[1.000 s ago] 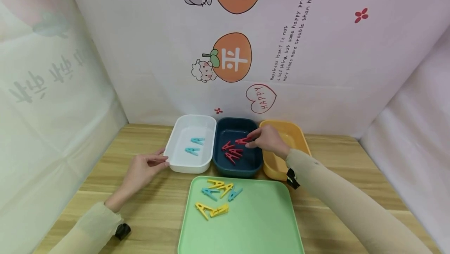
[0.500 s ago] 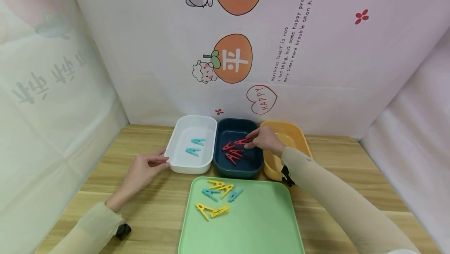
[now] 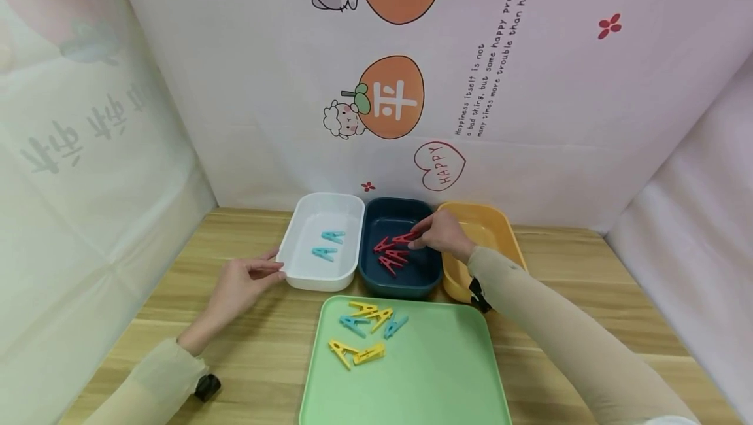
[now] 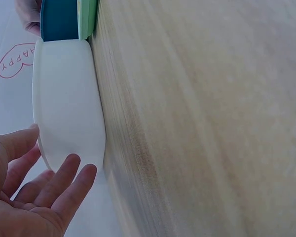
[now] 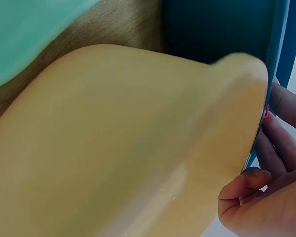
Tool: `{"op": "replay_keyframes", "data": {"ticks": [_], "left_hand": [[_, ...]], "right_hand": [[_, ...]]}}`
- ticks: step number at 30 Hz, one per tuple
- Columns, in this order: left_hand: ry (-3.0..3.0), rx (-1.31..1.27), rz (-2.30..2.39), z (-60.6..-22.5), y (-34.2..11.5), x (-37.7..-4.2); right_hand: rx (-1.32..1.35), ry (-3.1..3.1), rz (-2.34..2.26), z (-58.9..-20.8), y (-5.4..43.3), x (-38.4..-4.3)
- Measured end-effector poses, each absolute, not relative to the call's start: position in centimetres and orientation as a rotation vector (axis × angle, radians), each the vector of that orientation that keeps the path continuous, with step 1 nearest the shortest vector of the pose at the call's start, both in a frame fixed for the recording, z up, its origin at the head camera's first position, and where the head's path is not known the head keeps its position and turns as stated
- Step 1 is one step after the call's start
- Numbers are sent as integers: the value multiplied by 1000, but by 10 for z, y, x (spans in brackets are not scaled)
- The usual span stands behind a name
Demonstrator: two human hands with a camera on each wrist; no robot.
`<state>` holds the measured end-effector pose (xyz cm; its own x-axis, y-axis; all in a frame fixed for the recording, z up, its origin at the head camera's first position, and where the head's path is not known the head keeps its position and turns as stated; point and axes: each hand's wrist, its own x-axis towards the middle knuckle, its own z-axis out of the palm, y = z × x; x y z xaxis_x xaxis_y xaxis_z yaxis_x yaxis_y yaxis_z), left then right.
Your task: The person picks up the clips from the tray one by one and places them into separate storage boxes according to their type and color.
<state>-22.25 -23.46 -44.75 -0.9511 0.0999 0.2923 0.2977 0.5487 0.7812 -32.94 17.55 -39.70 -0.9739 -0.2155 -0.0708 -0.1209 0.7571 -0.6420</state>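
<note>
Loosely spread, left fingers (image 4: 61, 180) touch white bin (image 4: 69, 98); right fingers (image 5: 283, 143) pinch clothespin (image 3: 402, 238).

Wd tbl (image 3: 265, 359), wht backdrop (image 3: 265, 98) — "HAPPY" heart (image 3: 440, 165)

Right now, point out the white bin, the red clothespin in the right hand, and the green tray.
White bin (image 4: 69, 98): left wrist view, outer side wall.
Red clothespin (image 3: 403, 238): head view, visible middle.
Green tray (image 3: 406, 373): head view, bare flat surface.
</note>
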Motion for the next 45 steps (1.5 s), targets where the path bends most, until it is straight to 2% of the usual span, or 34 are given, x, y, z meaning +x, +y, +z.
{"op": "replay_keyframes", "data": {"ticks": [20,45], "left_hand": [[-2558,-328,-1392,-448,-234,-224],[-2547,-342,-1382,-449,-235,-223]], "right_hand": [[-283,2851,-1043,-387,171,-323],[-559,2880,-1171,-371,181,-218]]}}
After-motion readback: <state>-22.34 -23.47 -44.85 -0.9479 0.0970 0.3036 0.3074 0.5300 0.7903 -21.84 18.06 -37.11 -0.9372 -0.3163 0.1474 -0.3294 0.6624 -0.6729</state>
